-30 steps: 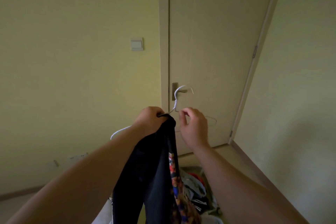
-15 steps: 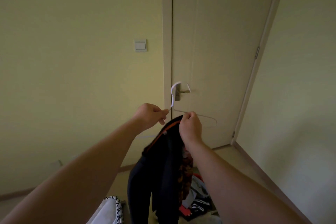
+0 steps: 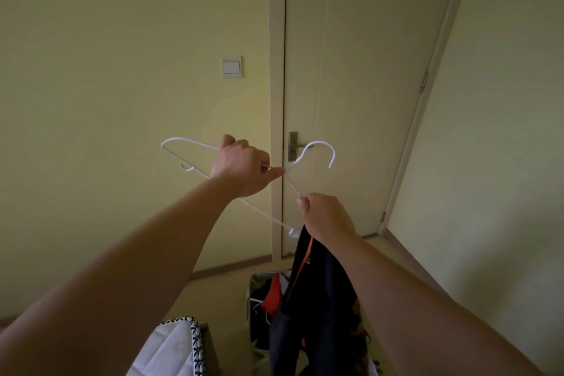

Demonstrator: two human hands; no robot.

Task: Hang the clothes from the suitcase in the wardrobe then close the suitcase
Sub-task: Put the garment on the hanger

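Left arm: reaches up and forward from the lower left corner, nearly straight.
Left hand (image 3: 242,168): back toward the camera, thumb and forefinger pinching the hanger (image 3: 195,143) at its neck, just under the hook.
Right arm: comes up from the lower right, wrist bent down.
Right hand (image 3: 328,217): lower than the left, fingers curled round the top of the garment (image 3: 311,299), fingertips closed on the hanger's right shoulder wire.
Hanger: white wire, tilted. The hook points right, in front of the door (image 3: 366,70) handle (image 3: 293,146).
Garment: dark with an orange stripe, hanging from the right hand over the suitcase (image 3: 254,293).
Suitcase: open on the floor at the foot of the door, clothes inside.
Hidden: both palms. The garment covers the suitcase's right side, and its hem is cut off by the bottom edge.
Unclear: white cloth (image 3: 171,348) with black stitching at the bottom edge.
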